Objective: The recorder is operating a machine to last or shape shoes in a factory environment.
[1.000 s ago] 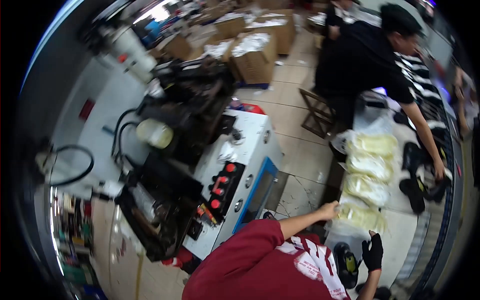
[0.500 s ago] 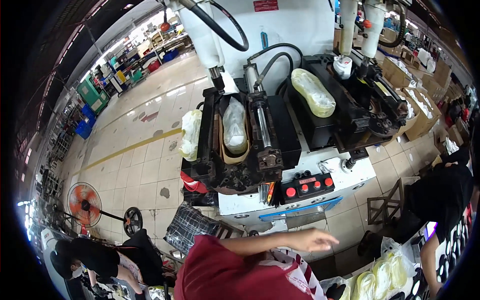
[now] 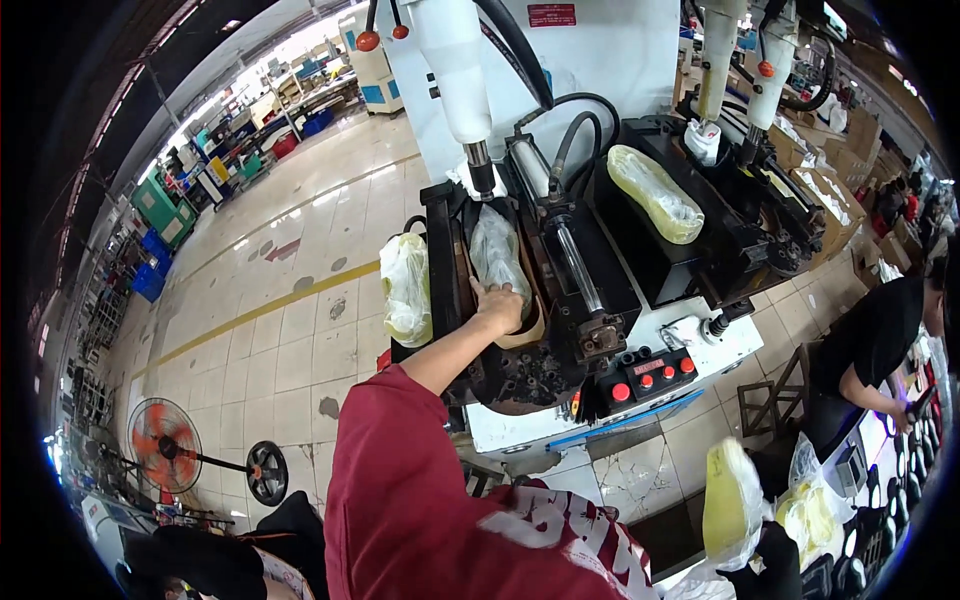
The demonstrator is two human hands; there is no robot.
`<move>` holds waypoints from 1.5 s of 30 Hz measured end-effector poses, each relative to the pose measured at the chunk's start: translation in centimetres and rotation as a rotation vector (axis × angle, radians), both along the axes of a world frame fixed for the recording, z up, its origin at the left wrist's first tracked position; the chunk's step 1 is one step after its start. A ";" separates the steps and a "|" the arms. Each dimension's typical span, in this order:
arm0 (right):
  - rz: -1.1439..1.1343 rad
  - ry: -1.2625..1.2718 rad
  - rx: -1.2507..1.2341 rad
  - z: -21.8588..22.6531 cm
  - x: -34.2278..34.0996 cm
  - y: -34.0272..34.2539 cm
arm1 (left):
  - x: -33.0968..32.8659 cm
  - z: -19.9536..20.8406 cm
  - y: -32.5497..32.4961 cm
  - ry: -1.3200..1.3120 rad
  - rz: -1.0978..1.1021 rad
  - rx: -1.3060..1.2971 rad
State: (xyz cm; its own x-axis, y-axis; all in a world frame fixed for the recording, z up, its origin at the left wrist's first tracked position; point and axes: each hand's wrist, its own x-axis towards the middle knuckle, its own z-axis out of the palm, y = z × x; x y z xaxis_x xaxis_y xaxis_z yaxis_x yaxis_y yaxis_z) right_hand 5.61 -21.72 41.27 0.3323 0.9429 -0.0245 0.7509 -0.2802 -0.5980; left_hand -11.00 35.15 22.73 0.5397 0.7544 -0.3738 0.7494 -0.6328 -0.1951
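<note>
My left hand (image 3: 499, 306), bare below a dark red sleeve, reaches into the left bay of a black press (image 3: 510, 385). Its fingers are closed on the near end of a plastic-wrapped shoe form (image 3: 496, 250), which lies inside a tan, U-shaped liner (image 3: 530, 335). Low on the right, my right hand (image 3: 765, 562) in a black glove grips a yellowish shoe form (image 3: 730, 500) wrapped in clear plastic, held upright. A white press ram (image 3: 482, 170) stands above the far end of the left bay.
Another wrapped form (image 3: 406, 290) rests left of the bay, and one more (image 3: 655, 195) on the black housing to the right. A control box (image 3: 645, 380) with red buttons is in front. A person (image 3: 870, 350) works at the right; an orange fan (image 3: 165, 445) stands left.
My left hand has moved from over the floor near my body up and away into the left bay, onto the wrapped form. My right hand has come further into view, raising a yellowish wrapped form.
</note>
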 end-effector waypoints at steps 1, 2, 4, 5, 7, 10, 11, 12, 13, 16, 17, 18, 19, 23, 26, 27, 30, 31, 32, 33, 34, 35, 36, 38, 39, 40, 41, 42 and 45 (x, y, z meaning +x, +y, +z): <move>0.171 -0.159 0.115 1.6 -0.5 1.8 | 0.1 0.3 0.1 -0.003 -0.017 0.012; 0.153 -0.165 0.126 2.8 -0.8 3.7 | -0.2 1.0 0.2 -0.214 0.042 -0.071; 0.312 -0.189 0.155 4.5 -0.8 7.8 | -1.3 4.2 0.2 -0.590 0.099 -0.173; 0.402 -0.199 0.168 5.2 -0.7 10.0 | -2.3 6.4 0.3 -0.737 0.113 -0.259; 0.587 -0.191 0.199 6.4 -0.7 14.1 | -5.7 10.9 -0.5 -1.106 0.127 -0.349; 0.778 -0.305 0.260 6.7 -1.2 20.2 | -13.8 16.6 -4.5 -1.615 0.403 -0.778; 0.840 -0.293 0.286 6.2 -1.4 22.4 | -16.8 17.8 -6.6 -1.695 0.418 -0.778; 0.882 -0.355 0.303 5.4 -1.5 24.6 | -19.6 19.0 -8.6 -1.818 0.314 -0.794; 0.919 -0.399 0.347 4.3 -1.6 27.1 | -22.1 19.9 -10.7 -1.848 0.363 -0.686; 1.078 -0.443 0.313 -0.3 -1.7 35.5 | -27.5 21.1 -15.9 -1.896 0.331 -0.327; 1.118 -0.437 0.329 -2.2 -1.8 38.5 | -28.9 21.2 -17.2 -1.852 0.336 -0.234; 1.094 -0.402 0.276 -4.4 -2.1 41.8 | -30.1 21.1 -18.4 -1.804 0.353 -0.135; 1.094 -0.341 0.309 -6.7 -2.4 45.1 | -31.1 20.6 -19.5 -1.800 0.357 -0.132; 1.012 -0.516 0.220 -16.4 -3.9 55.2 | -34.2 18.1 -22.3 -1.779 0.450 0.162; 1.027 -0.727 -0.302 -20.6 -5.2 58.7 | -35.1 16.5 -23.6 -1.765 0.446 0.344; 1.034 -0.690 -0.223 -20.6 -5.7 59.0 | -34.9 16.1 -23.8 -1.778 0.468 0.335; 0.906 -1.014 -0.278 -16.4 -7.8 56.1 | -32.6 15.4 -24.4 -1.662 0.389 0.308; 0.890 -0.739 -0.053 -13.8 -8.7 54.3 | -31.6 15.4 -23.4 -1.571 0.166 0.244; 0.873 -0.455 0.172 -11.1 -10.0 52.4 | -30.6 15.5 -22.3 -1.387 -0.062 0.288; 0.838 0.079 0.126 -8.7 -11.4 50.3 | -29.1 15.4 -21.5 -1.228 -0.242 0.344; 0.814 0.641 0.203 -6.7 -12.4 48.0 | -27.0 15.1 -20.7 -1.256 -0.341 0.284; 0.755 1.467 -0.006 -5.4 -12.8 44.9 | -24.9 14.9 -20.2 -1.157 -0.408 0.264; 0.708 1.570 0.036 -4.9 -13.0 41.8 | -23.1 14.8 -20.0 -1.109 -0.472 0.213; 0.525 1.478 0.259 -6.3 -14.1 38.4 | -20.1 15.0 -19.5 -1.026 -0.553 0.064; 0.404 1.566 0.329 -7.5 -13.7 36.4 | -18.8 15.1 -19.5 -0.986 -0.573 -0.029; 0.302 1.574 0.307 -8.8 -12.9 35.4 | -17.9 15.2 -19.0 -0.890 -0.620 -0.103; 0.261 1.438 0.295 -10.2 -12.2 35.0 | -17.2 15.4 -18.4 -0.892 -0.607 -0.242; 0.232 1.372 0.302 -11.2 -11.7 34.0 | -16.3 15.5 -17.9 -1.002 -0.616 -0.319; -0.021 1.335 0.466 -12.2 -10.6 31.7 | -13.1 15.0 -16.9 -0.972 -0.693 -0.257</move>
State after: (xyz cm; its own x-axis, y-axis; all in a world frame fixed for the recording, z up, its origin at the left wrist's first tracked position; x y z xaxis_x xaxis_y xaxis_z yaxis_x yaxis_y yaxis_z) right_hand -5.01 9.93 29.11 0.3208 0.9470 -0.0193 -0.4469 0.1334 -0.8846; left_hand -24.13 18.23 37.77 0.9359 0.1592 0.3142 0.0017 -0.8940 0.4480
